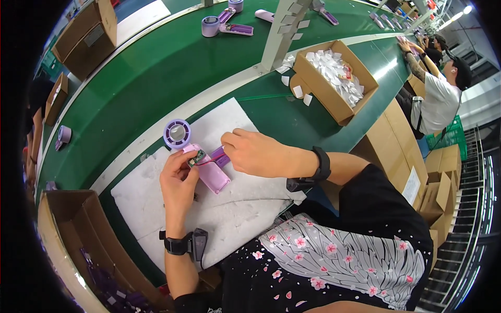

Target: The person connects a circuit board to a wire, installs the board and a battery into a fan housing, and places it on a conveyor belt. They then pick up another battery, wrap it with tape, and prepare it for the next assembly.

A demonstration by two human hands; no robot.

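A small handheld fan lies opened on a white foam sheet (219, 219), its round lilac head (177, 133) at the far end and its pink handle shell (215, 179) pointing toward me. Between thumb and fingers, my left hand (179, 175) pinches a small green circuit board (197, 158) over the top of the handle. Thin red and dark wires run from the board toward a purple battery (221, 156) beside the shell. My right hand (248, 151) is closed next to that battery, fingers curled together; whatever its fingertips grip is hidden.
A cardboard box of white paper pieces (339, 78) stands at the right, with loose pieces around it. Beyond a white rail, more fans (211, 26) lie on the green conveyor (151, 68). An open carton (78, 208) holds purple parts at lower left. Co-workers (438, 96) stand farther right.
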